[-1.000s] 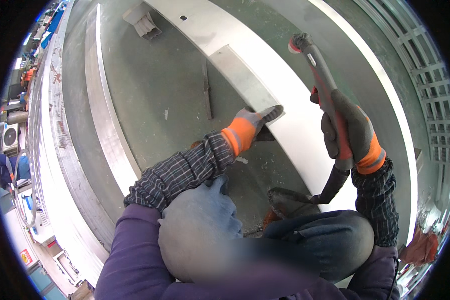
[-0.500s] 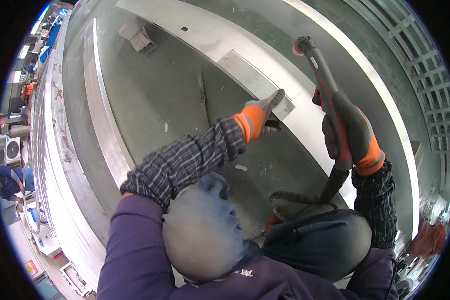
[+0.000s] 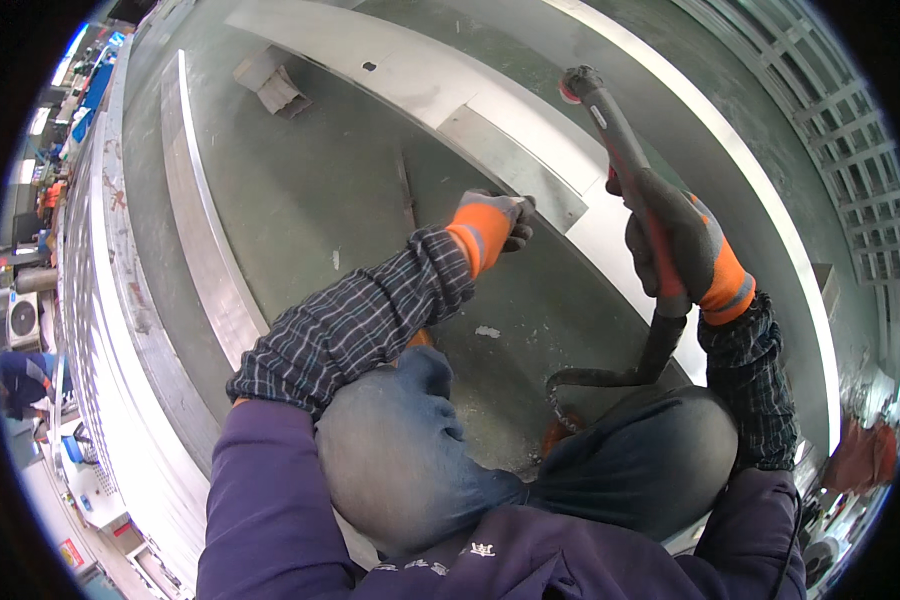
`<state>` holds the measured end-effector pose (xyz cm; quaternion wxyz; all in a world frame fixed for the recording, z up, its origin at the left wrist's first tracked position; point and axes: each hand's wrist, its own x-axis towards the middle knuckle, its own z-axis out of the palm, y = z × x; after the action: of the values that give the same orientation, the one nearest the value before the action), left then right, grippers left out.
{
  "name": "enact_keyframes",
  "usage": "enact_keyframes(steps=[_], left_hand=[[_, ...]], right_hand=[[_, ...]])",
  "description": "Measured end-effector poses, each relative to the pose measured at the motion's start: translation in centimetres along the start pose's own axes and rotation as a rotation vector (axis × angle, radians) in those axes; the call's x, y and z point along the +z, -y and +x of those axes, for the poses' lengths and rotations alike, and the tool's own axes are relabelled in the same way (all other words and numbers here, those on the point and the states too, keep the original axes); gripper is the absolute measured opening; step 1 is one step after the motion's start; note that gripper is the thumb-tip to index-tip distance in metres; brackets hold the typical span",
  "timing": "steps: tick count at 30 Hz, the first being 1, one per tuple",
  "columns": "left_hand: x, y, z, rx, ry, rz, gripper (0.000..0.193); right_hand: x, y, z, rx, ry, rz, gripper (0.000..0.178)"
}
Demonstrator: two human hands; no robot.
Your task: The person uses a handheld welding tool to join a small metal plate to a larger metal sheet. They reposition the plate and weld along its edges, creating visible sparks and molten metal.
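Observation:
My left hand (image 3: 492,222), in a grey glove with an orange cuff, has its fingers curled in; nothing shows in them. It is close beside the lower edge of a small rectangular metal plate (image 3: 530,180), which lies on a long pale metal panel (image 3: 410,62). I cannot tell whether fingers and edge touch. My right hand (image 3: 682,240), gloved alike, is wrapped round a long, slim black-and-red power tool (image 3: 622,140) that looks like a grinder. Its narrow head, with a small reddish round part, points up and away over the panel. A thick dark hose (image 3: 660,350) leaves its lower end.
A long metal strip (image 3: 195,200) lies to the left on the green floor (image 3: 340,200). Beyond it are pale stacked profiles (image 3: 90,300). A crumpled piece of cardboard (image 3: 275,88) lies at the far left. To the right stands a metal grid (image 3: 850,140). A person (image 3: 25,380) works far left.
My left hand has drawn back left off the plate, and its outstretched index finger has curled in. My right hand and the tool have shifted slightly left.

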<state>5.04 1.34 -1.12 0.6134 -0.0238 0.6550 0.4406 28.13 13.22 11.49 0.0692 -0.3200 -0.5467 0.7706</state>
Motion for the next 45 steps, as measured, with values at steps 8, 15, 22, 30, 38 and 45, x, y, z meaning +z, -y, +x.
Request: enact_keyframes(steps=[8, 15, 22, 30, 38, 45], left_hand=[[1.5, -1.5, 2.0, -0.105, 0.261, 0.075, 0.085], [4.3, 0.1, 3.6, 0.005, -0.162, 0.175, 0.057], [2.6, -0.9, 1.2, -0.068, -0.066, 0.149, 0.031], [0.7, -2.4, -1.2, -0.086, 0.101, 0.049, 0.020], [-6.5, -0.6, -0.9, 0.242, -0.016, -0.058, 0.029], [-12.6, -0.8, 3.8, 0.531, -0.240, 0.179, 0.037]], right_hand=[[0.0, 1.6, -0.4, -0.056, 0.054, -0.026, 0.050], [3.4, 0.0, 0.9, -0.036, -0.125, -0.080, 0.050], [2.3, -1.5, -0.1, -0.116, -0.140, -0.093, 0.051], [0.9, -1.4, -3.1, -0.123, -0.126, -0.070, 0.043], [1.7, -1.5, -5.3, -0.051, -0.362, -0.005, 0.060], [6.5, 0.5, -2.8, 0.015, -0.355, 0.034, 0.062]])
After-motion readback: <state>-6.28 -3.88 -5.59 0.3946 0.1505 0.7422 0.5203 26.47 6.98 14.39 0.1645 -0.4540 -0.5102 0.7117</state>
